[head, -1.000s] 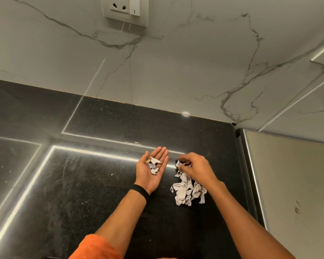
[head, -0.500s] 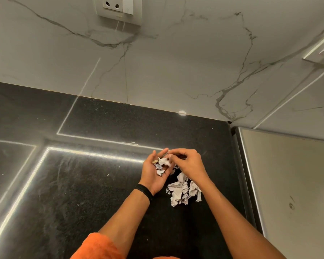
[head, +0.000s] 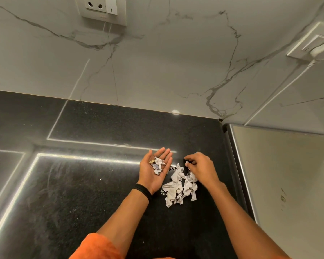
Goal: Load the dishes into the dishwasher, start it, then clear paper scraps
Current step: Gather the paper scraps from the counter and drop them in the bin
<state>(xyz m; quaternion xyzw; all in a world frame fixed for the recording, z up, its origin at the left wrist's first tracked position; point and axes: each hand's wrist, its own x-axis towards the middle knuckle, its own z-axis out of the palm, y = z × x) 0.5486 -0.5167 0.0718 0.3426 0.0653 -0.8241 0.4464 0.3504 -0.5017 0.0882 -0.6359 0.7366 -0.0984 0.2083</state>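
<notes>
Black countertop (head: 82, 202) below marble wall (head: 166, 62) w/ socket plate (head: 103, 10); steel appliance top (head: 288, 174) at right. Paper scraps (head: 178, 189): crumpled, white-grey, heaped on counter betw. the forearms. Left hand (head: 153, 174) palm-up, fingers spread, cradles loose bits (head: 158, 165); right hand (head: 202, 167) pinches small scrap (head: 186, 162) at pile's far edge.

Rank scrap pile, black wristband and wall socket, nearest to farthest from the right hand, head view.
1. Scrap pile, just under the right hand.
2. Black wristband, to its left.
3. Wall socket, far back, top left.
</notes>
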